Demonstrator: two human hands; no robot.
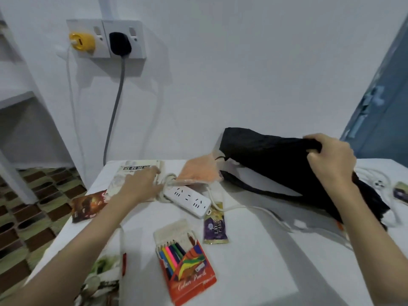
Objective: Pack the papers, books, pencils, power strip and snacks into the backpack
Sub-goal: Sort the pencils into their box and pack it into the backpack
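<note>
a plain white wall (pixel 242 74) fills the back of the view. a double wall socket (pixel 106 38) sits high on it at the left, with a yellow plug (pixel 81 41) and a black plug (pixel 120 44) in it, each with a cord hanging down. a white shelf unit (pixel 19 102) stands at far left. the floor (pixel 26 217) has brown and green tiles. a blue door (pixel 384 107) shows at the right edge. a white table (pixel 254 261) takes up the foreground.

On the far wall, a double socket plate (pixel 106 38) holds a yellow plug (pixel 81 41) with a white cord and a black plug (pixel 119 43) with a grey cord. A blue door (pixel 382 102) stands at right, patterned floor (pixel 33 217) at left.
</note>
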